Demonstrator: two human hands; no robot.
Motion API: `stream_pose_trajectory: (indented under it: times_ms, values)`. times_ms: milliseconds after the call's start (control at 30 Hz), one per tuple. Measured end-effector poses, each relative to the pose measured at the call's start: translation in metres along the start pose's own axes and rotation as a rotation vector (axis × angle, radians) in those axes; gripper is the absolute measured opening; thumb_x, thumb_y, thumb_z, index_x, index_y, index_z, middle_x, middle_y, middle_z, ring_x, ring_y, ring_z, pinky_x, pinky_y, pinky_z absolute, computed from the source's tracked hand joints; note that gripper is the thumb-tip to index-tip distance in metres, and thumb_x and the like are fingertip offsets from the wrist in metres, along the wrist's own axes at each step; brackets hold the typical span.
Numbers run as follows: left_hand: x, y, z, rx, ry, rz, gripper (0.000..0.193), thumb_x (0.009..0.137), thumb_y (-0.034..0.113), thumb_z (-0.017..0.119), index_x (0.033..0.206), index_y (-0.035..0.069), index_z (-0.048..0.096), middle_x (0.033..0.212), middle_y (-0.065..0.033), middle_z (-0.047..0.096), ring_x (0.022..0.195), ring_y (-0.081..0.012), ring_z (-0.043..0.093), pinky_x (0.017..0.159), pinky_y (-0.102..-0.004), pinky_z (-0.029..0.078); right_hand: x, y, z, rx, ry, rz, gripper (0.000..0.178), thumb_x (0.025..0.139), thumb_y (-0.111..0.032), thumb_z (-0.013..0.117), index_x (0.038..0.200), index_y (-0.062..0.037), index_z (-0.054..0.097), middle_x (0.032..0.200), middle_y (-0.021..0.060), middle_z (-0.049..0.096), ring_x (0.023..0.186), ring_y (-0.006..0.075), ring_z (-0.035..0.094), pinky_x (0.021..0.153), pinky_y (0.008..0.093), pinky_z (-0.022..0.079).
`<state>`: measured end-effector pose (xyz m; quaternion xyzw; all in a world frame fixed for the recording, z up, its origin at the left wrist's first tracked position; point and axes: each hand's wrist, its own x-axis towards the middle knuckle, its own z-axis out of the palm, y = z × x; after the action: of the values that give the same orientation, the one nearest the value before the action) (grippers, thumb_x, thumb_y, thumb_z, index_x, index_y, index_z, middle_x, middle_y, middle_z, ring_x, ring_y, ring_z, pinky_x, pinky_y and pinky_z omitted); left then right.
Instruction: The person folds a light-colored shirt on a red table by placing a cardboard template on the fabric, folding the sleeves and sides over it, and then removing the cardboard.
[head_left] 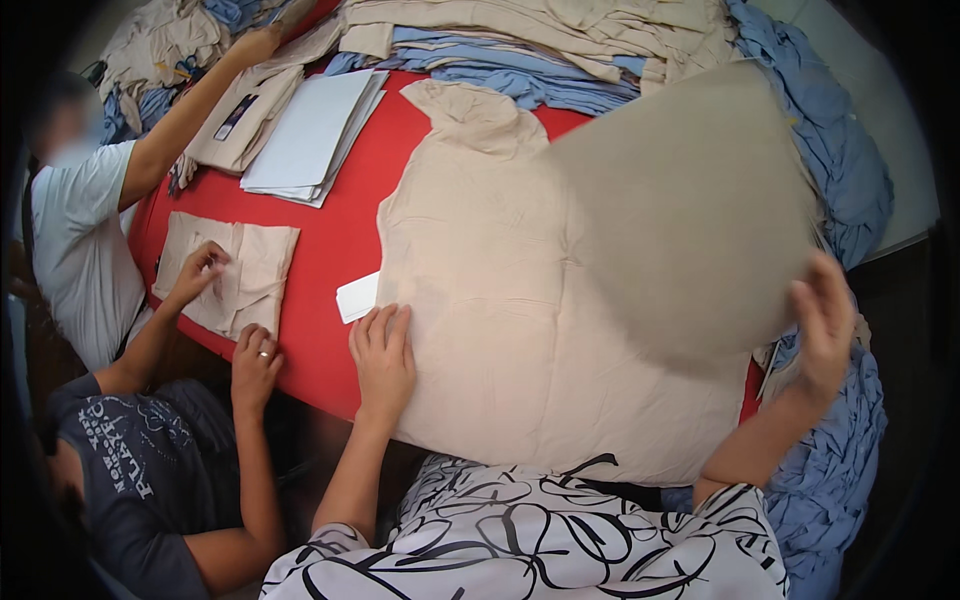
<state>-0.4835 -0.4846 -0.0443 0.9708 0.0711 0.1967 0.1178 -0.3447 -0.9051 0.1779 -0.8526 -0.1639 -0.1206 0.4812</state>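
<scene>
A beige garment [470, 260] lies spread before me on the red table, its narrow gathered end pointing away. My left hand [385, 355] rests flat on its left edge, fingers stretched out, close to small white cards [358, 297]. My right hand [828, 325] grips a large grey-brown cardboard sheet [700, 200] by its right side. The sheet is tilted above the right part of the garment and hides what lies under it. Its edges are smeared by motion.
White boards [310, 135] lie stacked on the red table [340, 225]. Beige and blue garments [530, 50] are piled along the back. Blue cloth [840, 130] hangs at right. On the left, a co-worker's hands touch a folded beige garment [255, 255]; another person reaches across behind.
</scene>
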Motion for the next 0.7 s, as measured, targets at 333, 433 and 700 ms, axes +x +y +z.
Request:
stream_pose_trajectory:
  times_ms: [333,433,700]
  values:
    - [-0.029,-0.05,-0.031,-0.379,-0.167,-0.456,0.025,0.084,0.009,0.069,0.102,0.0,0.052,0.083,-0.012,0.061,0.073,-0.0262,0.059,0.067,-0.0388,0.048,0.052,0.067,0.313,-0.122,-0.663,-0.104,0.03,0.091,-0.005,0.058,0.12,-0.0002,0.063,0.108,0.0148,0.07,0.098,0.0255,0.065,0.09,0.0334,0.048]
    - [-0.024,-0.061,-0.035,-0.815,-0.107,-0.696,0.021,0.088,0.003,0.064,0.105,-0.001,0.052,0.073,-0.0086,0.062,0.062,-0.0169,0.06,0.059,-0.0302,0.048,0.058,0.048,0.323,-0.167,-0.679,0.051,0.029,0.091,-0.005,0.059,0.119,-0.0012,0.064,0.108,0.0162,0.07,0.097,0.0279,0.065,0.089,0.0341,0.049]
    - [-0.022,-0.077,-0.041,-0.622,-0.208,-0.679,0.02,0.09,0.007,0.062,0.109,0.002,0.058,0.073,-0.0117,0.062,0.063,-0.0257,0.061,0.062,-0.0392,0.049,0.066,0.057,0.324,-0.243,-0.691,-0.044,0.028,0.09,-0.003,0.059,0.117,-0.001,0.066,0.11,0.0153,0.07,0.098,0.0269,0.065,0.089,0.034,0.049]
